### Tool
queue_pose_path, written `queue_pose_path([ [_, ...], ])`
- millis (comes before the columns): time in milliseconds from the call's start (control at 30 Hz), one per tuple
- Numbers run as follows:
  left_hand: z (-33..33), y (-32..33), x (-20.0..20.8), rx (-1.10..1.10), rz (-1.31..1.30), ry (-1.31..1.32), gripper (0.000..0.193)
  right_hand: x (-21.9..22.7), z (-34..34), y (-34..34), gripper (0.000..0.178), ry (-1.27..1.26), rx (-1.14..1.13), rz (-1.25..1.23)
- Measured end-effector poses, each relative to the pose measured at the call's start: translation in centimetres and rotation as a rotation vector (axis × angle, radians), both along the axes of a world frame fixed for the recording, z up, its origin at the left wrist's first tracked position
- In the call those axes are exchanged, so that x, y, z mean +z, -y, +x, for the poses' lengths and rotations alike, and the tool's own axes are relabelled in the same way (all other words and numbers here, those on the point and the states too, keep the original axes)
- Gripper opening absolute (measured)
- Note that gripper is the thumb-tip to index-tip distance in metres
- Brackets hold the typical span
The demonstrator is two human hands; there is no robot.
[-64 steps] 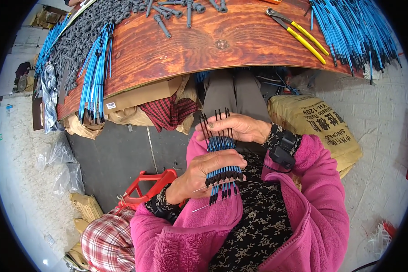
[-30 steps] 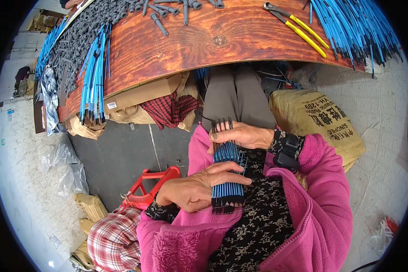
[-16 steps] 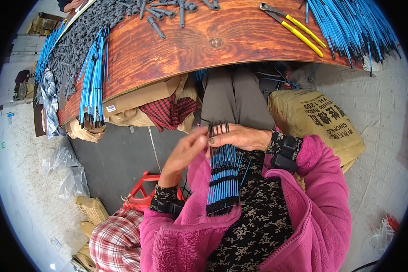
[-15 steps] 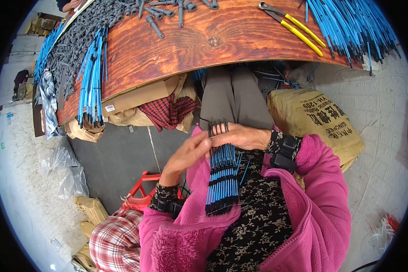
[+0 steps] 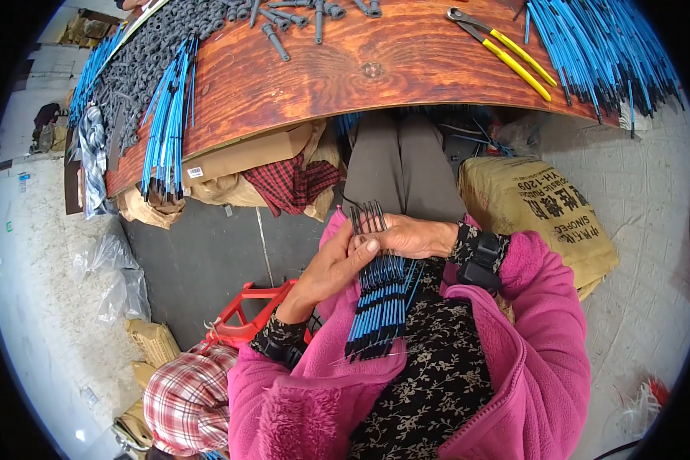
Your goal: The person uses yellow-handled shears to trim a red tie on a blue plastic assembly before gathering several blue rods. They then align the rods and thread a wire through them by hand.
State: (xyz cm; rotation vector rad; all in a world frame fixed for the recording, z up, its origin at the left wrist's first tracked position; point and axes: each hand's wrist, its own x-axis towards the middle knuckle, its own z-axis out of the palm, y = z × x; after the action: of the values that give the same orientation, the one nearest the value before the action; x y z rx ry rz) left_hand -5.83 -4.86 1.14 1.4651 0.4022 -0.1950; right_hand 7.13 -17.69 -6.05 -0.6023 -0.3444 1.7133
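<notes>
Over my lap, both hands are on a flat row of thin blue rods with black tips and black bands (image 5: 379,310). My left hand (image 5: 335,264) is closed at the row's left edge, with its thumb lying across the rods' upper part. From the other side, my right hand (image 5: 414,236) wraps the same end, its fingers partly behind the rods. Dark looped ends stick up above the hands. Thin wires cross the row's lower end, and a few rods splay out at its right side. The fingertips are partly hidden.
A wooden table (image 5: 322,77) curves ahead, holding grey plastic fittings (image 5: 134,80), blue rod bundles (image 5: 169,123) and yellow-handled cutting pliers (image 5: 514,60). A tan sack (image 5: 537,207) stands right of my legs. At left are a red stool (image 5: 241,322) and checked cloth (image 5: 188,399).
My left hand has shifted slightly, its thumb now lying further across the rods. The row's lower end has tilted a little leftward. The whole view has moved slightly.
</notes>
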Motion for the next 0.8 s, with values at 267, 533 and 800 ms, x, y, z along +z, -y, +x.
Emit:
queue_pose_path([
  [267, 2.9, -1.1, -3.4, -0.067, -0.349, -0.356, 0.046, 0.7, 0.9, 2.4, 0.033, 0.042, -0.071, 0.027],
  [533, 4.1, 1.3, -4.0, 0.127, -0.623, -0.240, 0.045, -0.3, 1.0, 2.7, 0.034, 0.064, -0.029, 0.088],
  [800, 4.4, 0.7, -4.2, 0.007, -0.437, -0.223, 0.043, 0.1, 1.2, 2.6, 0.030, 0.035, -0.008, 0.090],
])
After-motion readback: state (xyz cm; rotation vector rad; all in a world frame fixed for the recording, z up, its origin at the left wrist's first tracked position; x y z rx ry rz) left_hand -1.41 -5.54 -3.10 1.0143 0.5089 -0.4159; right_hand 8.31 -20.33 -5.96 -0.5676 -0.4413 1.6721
